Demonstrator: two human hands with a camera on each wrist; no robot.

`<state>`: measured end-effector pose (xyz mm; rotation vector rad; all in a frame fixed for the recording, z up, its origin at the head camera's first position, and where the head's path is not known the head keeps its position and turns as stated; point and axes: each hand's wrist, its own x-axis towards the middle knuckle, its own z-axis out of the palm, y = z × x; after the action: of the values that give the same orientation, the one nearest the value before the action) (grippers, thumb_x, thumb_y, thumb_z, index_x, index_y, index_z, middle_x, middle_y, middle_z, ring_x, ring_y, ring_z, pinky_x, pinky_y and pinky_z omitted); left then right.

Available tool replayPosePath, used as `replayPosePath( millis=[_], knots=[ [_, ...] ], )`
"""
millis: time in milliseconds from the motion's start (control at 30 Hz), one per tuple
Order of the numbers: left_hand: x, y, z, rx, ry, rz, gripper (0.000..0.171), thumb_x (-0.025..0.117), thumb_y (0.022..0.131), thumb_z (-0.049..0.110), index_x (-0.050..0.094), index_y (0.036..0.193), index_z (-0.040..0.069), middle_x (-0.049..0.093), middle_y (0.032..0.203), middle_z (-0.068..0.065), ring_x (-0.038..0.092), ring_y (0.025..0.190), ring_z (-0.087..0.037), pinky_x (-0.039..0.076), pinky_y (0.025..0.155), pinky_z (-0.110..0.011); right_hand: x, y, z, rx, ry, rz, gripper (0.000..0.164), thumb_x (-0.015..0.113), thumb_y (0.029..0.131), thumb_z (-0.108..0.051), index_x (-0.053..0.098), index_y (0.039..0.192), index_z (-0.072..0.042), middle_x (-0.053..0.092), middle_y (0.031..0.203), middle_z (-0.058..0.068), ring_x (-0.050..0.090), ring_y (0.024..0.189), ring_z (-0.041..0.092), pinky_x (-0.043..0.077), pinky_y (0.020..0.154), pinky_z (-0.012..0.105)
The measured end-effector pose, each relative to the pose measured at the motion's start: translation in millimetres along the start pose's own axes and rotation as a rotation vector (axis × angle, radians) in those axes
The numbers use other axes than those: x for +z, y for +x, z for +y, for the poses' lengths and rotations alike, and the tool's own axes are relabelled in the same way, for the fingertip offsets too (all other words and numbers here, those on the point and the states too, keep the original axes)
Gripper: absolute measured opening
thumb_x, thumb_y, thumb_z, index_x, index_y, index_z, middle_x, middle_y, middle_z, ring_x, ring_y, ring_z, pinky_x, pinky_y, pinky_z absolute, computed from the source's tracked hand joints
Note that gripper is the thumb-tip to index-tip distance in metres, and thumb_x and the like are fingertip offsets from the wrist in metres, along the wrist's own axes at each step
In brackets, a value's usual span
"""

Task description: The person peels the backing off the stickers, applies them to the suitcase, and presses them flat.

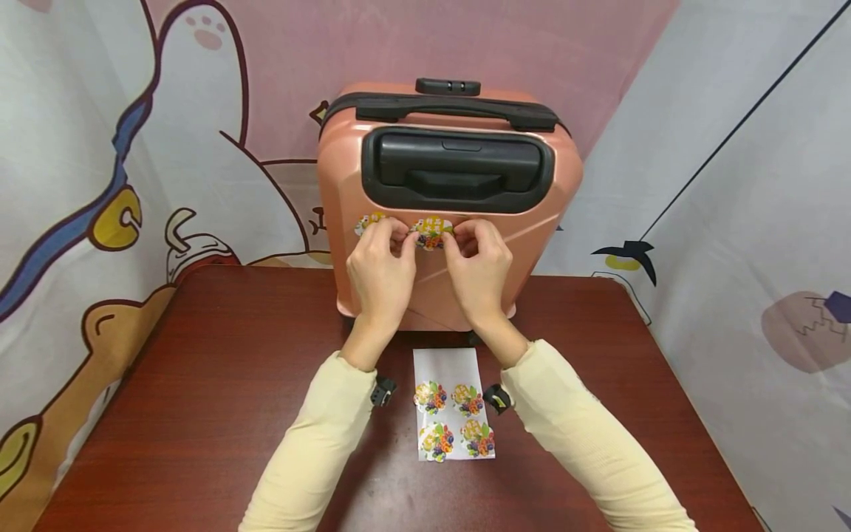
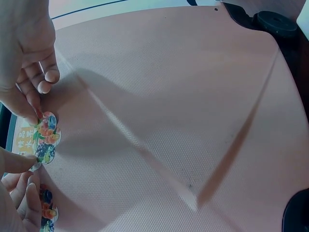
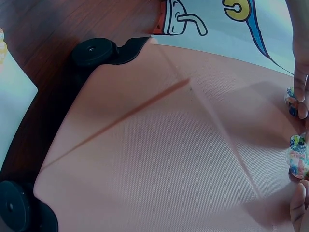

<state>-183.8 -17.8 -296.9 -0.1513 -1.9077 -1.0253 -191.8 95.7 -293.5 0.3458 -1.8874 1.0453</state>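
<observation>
An orange-pink suitcase (image 1: 432,295) stands upright on the table, with its black handle recess toward the top. Just below that recess, a fruit-print sticker (image 1: 432,230) lies against or very close to the shell; whether it is fully stuck cannot be told. My left hand (image 1: 382,270) pinches its left edge between thumb and fingers. At the opposite edge, my right hand (image 1: 482,267) pinches it likewise. A second fruit sticker (image 1: 368,222) is on the shell to the left, partly covered by the left hand. The left wrist view shows both the pinched sticker (image 2: 47,137) and the second one (image 2: 48,210).
On the brown table (image 1: 239,384), a white backing sheet (image 1: 445,363) lies in front of the suitcase, bearing several similar stickers. Dark suitcase wheels (image 3: 94,51) show in the right wrist view. Printed cartoon cloth (image 1: 279,89) hangs behind and at the sides.
</observation>
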Motion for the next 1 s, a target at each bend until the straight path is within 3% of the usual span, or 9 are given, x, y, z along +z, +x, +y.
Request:
replayPosePath(
  millis=[1000],
  knots=[
    [-7.0,-3.9,-10.9,-0.015,-0.009,0.025,0.013,0.073,0.078,0.013,0.064,0.076,0.004,0.060,0.069,-0.007,0.058,0.063,-0.018,0.045,0.056,-0.032,-8.7,-1.0,9.2,0.030,0.007,0.014,0.010,0.068,0.076,-0.001,0.060,0.074,0.005,0.059,0.069,0.013,0.053,0.056,0.021,0.041,0.054,0.024]
  ],
)
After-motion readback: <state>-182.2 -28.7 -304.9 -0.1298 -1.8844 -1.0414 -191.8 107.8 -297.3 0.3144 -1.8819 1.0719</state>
